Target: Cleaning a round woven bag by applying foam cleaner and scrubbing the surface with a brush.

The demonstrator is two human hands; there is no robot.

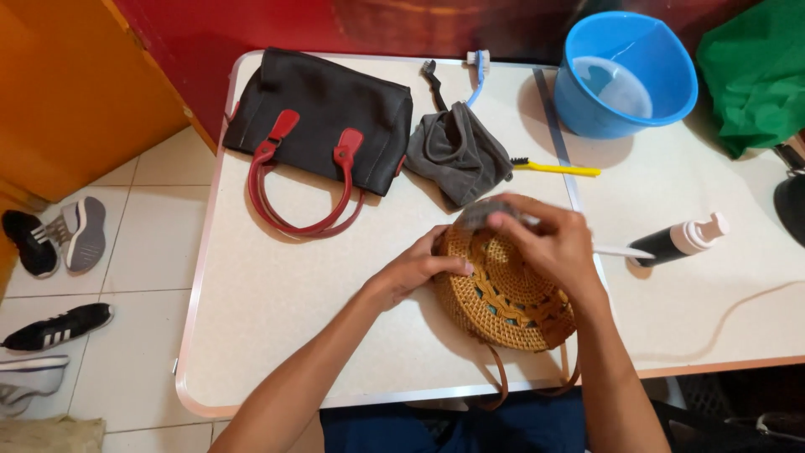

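My left hand (415,270) rests against the left rim of the round woven rattan bag (503,294), fingers curled onto its edge to steady it where it lies flat on the table (293,294), close to the near edge in front of me, its brown strap (501,382) hanging over the side. My right hand (553,243) is over the top of the bag, closed around a grey cloth (486,211) pressed to the weave near the far rim; it is blurred, so I cannot tell the exact grip. Just beyond my hands lies a crumpled grey pouch (457,151), with a yellow-handled brush (558,169) beside it and two more brushes (457,80) farther back. A black handbag with red handles (323,109) sits at the far left of the table. To the right stand a blue bucket (627,74) and, lying on its side, a black bottle with a white pump (679,240). Shoes (54,235) lie on the tiled floor to the left.
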